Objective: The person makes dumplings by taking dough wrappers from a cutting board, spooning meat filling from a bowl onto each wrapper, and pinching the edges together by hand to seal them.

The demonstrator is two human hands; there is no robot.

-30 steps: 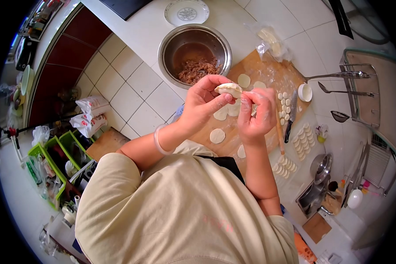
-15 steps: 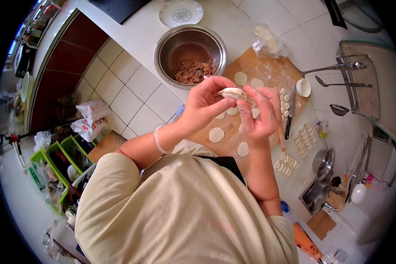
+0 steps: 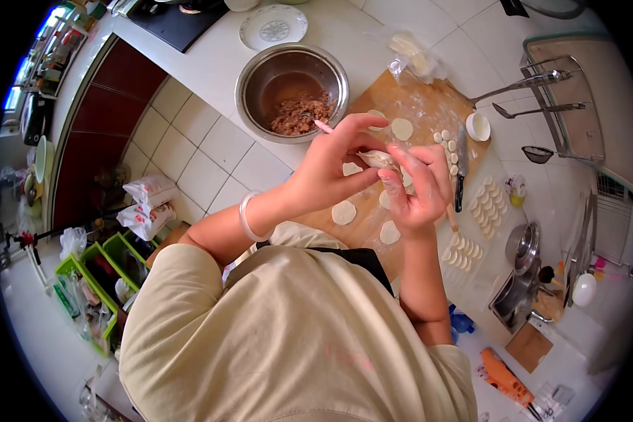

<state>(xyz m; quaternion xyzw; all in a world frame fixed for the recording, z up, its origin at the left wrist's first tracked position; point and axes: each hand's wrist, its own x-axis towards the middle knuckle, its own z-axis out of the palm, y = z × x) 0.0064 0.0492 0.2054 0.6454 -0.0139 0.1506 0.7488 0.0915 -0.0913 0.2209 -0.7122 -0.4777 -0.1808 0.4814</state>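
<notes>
Above the floured wooden board, my left hand [image 3: 332,165] grips a pale folded dumpling [image 3: 378,160] between thumb and fingers. My right hand [image 3: 422,184] pinches the dumpling's other end, its fingertips bent over the edge. Flat round dough wrappers [image 3: 344,212] lie on the board [image 3: 316,219] below and around my hands. Beyond my left hand is a steel bowl [image 3: 245,105] with reddish minced filling [image 3: 299,114]. Small dough pieces [image 3: 445,136] lie beside a knife [image 3: 461,169] with a black handle. Rows of folded dumplings [image 3: 488,206] rest right of the board.
A patterned plate [image 3: 273,27] stands behind the bowl. A plastic bag of dough [image 3: 413,55] lies at the board's far edge, with a small white bowl [image 3: 478,126] at its right. Ladles [image 3: 541,110] and a strainer [image 3: 538,154] extend from the right. Green baskets [image 3: 95,281] stand at left.
The view has shifted, so the bowl and board appear farther left. The dumpling has turned between my hands, and my right fingers have moved over its end.
</notes>
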